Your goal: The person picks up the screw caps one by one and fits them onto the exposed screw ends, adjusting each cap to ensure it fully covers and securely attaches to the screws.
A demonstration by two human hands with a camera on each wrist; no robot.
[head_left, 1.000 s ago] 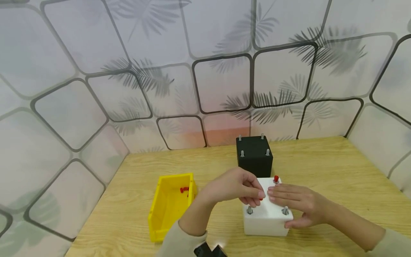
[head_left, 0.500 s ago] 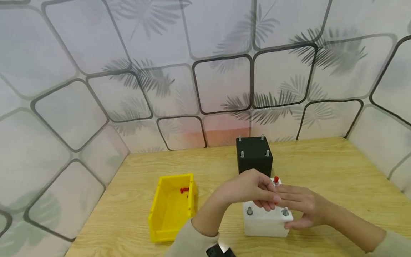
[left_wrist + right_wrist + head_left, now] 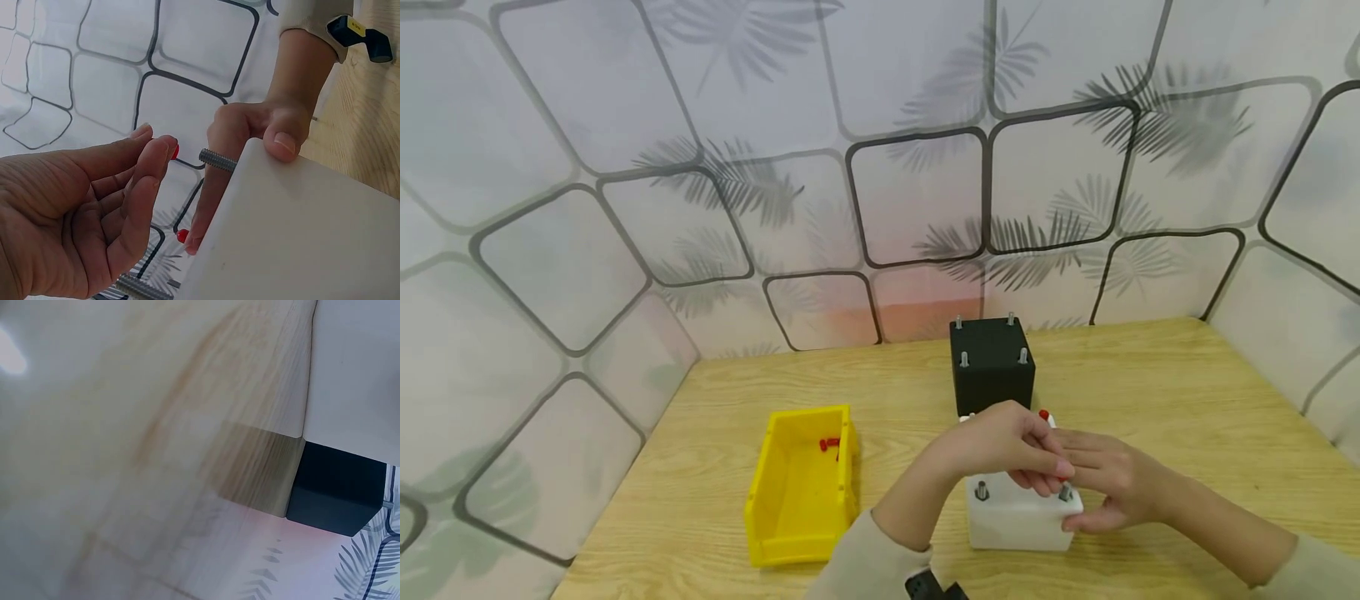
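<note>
My left hand (image 3: 1000,446) pinches a small red cap (image 3: 174,152) between thumb and fingertips. In the left wrist view, the cap is just short of the tip of a threaded bolt (image 3: 217,160), at the front right corner of the white block (image 3: 1018,525). Flat on the block's right side lies my right hand (image 3: 1108,479), fingers straight across the top and thumb at the edge. At the back right corner a red cap (image 3: 1043,414) sits on a bolt. The front left bolt (image 3: 982,491) is bare. My left hand partly covers the back left corner.
A black block (image 3: 992,375) with bare bolts on top stands behind the white one. To the left is a yellow bin (image 3: 760,483) holding several red caps (image 3: 830,443). A patterned wall backs the wooden table (image 3: 1187,392).
My left hand has moved right across the white block, carrying the red cap from the middle to the front right bolt. The right hand has stayed in place.
</note>
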